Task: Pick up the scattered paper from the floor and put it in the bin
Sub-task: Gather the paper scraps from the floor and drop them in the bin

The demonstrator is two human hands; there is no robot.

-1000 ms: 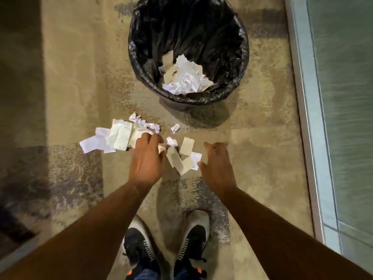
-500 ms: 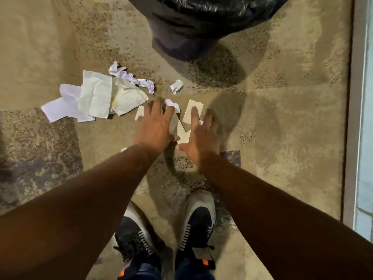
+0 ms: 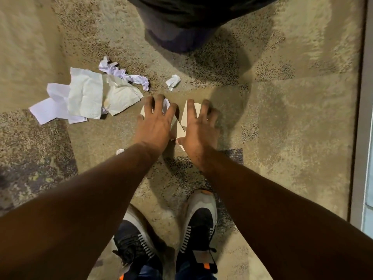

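Observation:
My left hand (image 3: 155,124) and my right hand (image 3: 198,130) lie side by side, fingers spread, pressed flat on several small beige paper scraps (image 3: 182,126) on the carpet. To the left sits a pile of white napkins and sheets (image 3: 88,96) with a crumpled lilac strip (image 3: 123,74) at its top. A small white paper ball (image 3: 173,82) lies just beyond my fingers, and a tiny scrap (image 3: 120,151) shows beside my left forearm. The bin (image 3: 181,35), lined with a black bag, fills the top edge; only its lower wall is visible.
My two shoes (image 3: 167,235) stand on the beige patterned carpet just behind the hands. A pale door frame or glass panel edge (image 3: 361,118) runs down the right side. A darker carpet patch (image 3: 34,162) lies at the left.
The view has dropped closer to the floor, so the bin's opening has left the frame. Both hands came together and flattened on the beige scraps, fingers spreading wider.

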